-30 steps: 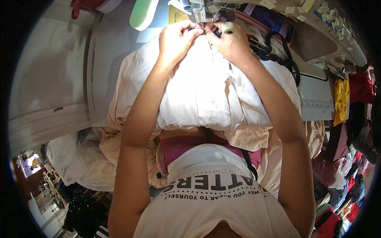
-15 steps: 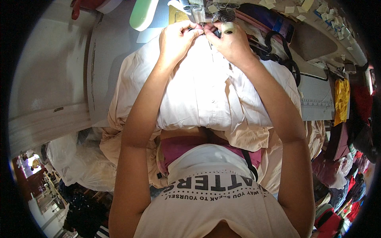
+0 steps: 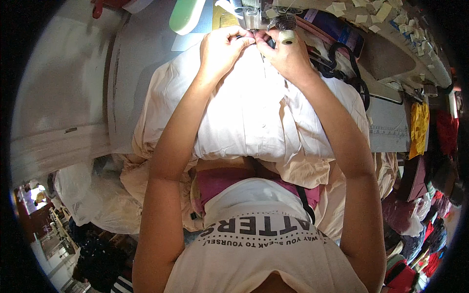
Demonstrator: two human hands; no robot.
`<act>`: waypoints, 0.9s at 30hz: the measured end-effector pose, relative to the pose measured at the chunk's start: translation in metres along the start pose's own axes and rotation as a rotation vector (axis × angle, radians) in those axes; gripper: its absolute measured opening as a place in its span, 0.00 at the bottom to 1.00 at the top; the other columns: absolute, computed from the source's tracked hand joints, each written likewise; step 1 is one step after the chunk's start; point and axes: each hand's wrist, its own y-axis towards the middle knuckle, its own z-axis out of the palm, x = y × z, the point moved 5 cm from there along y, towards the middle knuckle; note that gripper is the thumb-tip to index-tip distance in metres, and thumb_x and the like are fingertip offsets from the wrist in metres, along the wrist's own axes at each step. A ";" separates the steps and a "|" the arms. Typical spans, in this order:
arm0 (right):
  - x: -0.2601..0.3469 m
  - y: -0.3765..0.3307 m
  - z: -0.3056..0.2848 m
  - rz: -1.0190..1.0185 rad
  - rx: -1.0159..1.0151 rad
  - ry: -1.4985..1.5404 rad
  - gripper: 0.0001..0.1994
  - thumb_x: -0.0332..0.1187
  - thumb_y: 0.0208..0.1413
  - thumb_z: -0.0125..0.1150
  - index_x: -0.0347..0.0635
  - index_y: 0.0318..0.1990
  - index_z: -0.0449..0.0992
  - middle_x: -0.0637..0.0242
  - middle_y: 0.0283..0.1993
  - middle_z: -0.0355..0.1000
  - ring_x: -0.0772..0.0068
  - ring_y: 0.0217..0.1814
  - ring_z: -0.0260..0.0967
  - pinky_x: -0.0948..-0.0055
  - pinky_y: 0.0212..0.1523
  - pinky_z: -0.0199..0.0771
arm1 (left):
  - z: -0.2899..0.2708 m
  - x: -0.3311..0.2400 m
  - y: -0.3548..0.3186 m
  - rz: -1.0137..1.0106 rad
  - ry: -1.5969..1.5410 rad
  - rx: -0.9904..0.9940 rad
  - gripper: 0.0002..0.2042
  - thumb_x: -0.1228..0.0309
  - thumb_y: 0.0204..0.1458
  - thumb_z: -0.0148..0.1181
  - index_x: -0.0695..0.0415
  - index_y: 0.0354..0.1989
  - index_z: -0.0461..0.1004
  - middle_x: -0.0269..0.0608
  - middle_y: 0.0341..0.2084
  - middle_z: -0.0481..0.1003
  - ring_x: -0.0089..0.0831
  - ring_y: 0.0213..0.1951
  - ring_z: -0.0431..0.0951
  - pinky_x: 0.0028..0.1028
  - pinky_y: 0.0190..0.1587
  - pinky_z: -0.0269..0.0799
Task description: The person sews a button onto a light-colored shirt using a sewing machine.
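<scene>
Just below the needle end of a sewing machine [image 3: 255, 18], both hands meet with bent fingers. My left hand [image 3: 219, 52] pinches thumb against forefinger at the needle's left. Close on the other side, my right hand [image 3: 288, 57] has its fingers drawn together in the same way. Whatever lies between the fingertips is too small and overlit to make out. A cream-white garment [image 3: 234, 117] with a buttoned front spreads under both wrists, over the table edge and down toward my lap.
A green-and-white oblong object [image 3: 187, 15] lies left of the machine. Black tubing [image 3: 359, 78] curls to the right, near the machine body [image 3: 415, 49] dotted with paper scraps. Yellow cloth [image 3: 418, 129] hangs at the table's right end. A clear plastic bag [image 3: 93, 195] sits at lower left.
The whole view has shifted slightly, so the machine and hands appear a little lower and to the right. Both hands keep the same pinching pose at the needle.
</scene>
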 end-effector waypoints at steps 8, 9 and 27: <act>0.000 0.000 -0.001 -0.026 0.007 0.039 0.11 0.36 0.47 0.59 0.38 0.34 0.76 0.62 0.18 0.68 0.76 0.15 0.59 0.74 0.20 0.61 | -0.001 0.003 -0.001 -0.042 -0.072 0.023 0.06 0.69 0.44 0.63 0.58 0.29 0.77 0.30 0.10 0.69 0.16 0.14 0.66 0.20 0.18 0.59; 0.002 -0.001 -0.003 -0.009 0.013 0.028 0.11 0.36 0.47 0.59 0.38 0.34 0.76 0.62 0.18 0.68 0.77 0.15 0.59 0.74 0.20 0.61 | -0.002 0.001 -0.001 -0.038 -0.070 0.023 0.06 0.69 0.44 0.62 0.58 0.28 0.77 0.31 0.11 0.69 0.16 0.15 0.66 0.20 0.18 0.59; 0.016 -0.011 -0.008 -0.322 -0.058 -0.073 0.09 0.36 0.44 0.61 0.51 0.35 0.77 0.67 0.31 0.73 0.61 0.32 0.70 0.66 0.36 0.71 | -0.012 0.000 -0.003 -0.008 -0.151 0.273 0.03 0.76 0.43 0.60 0.63 0.26 0.77 0.35 0.22 0.75 0.19 0.26 0.72 0.18 0.32 0.67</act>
